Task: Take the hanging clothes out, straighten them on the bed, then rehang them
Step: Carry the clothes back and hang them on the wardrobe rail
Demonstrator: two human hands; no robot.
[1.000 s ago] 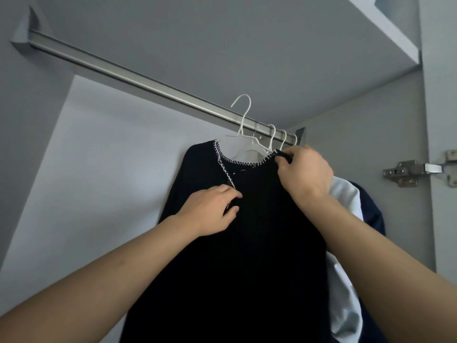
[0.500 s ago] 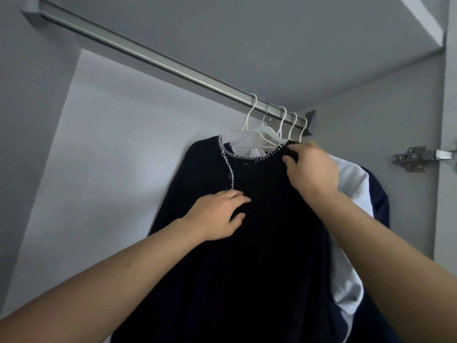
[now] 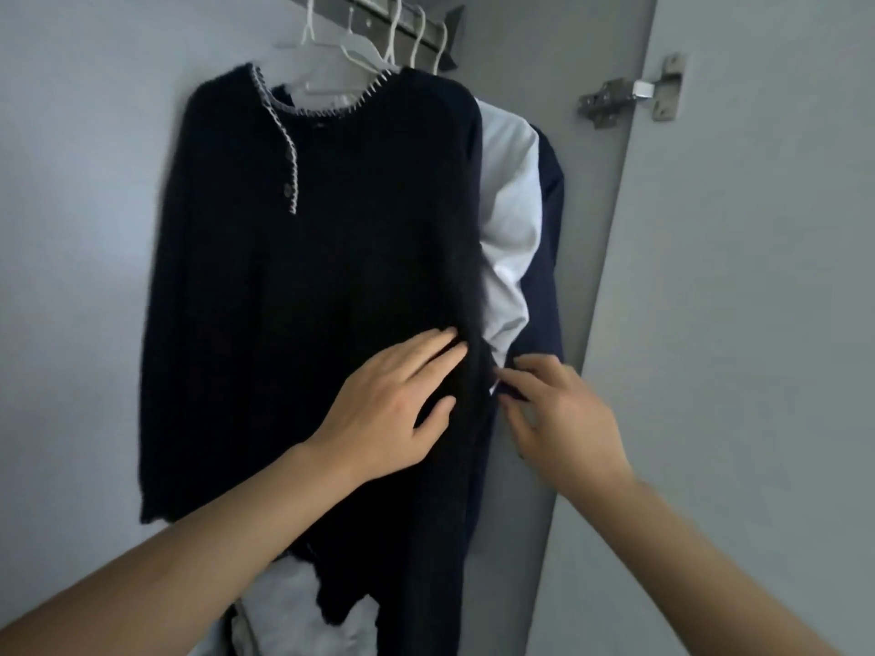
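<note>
A black knit sweater point(image 3: 303, 286) with white-stitched collar hangs on a white hanger point(image 3: 331, 63) from the closet rail point(image 3: 426, 35). Behind it hang a white garment point(image 3: 513, 210) and a navy garment point(image 3: 549, 258) on more white hangers. My left hand point(image 3: 393, 404) lies flat on the sweater's lower right front, fingers spread. My right hand point(image 3: 558, 414) is at the sweater's right edge, fingers curled near the fabric of the garments behind; whether it pinches cloth is unclear.
The closet door point(image 3: 738, 324) stands at the right with a metal hinge point(image 3: 629, 94). Pale cloth point(image 3: 293, 603) lies at the closet bottom. The closet's back wall point(image 3: 80, 229) is to the left.
Both hands have come down from the sweater's collar and shoulder to its lower right side. My view has dropped; the sweater now hangs from the rail.
</note>
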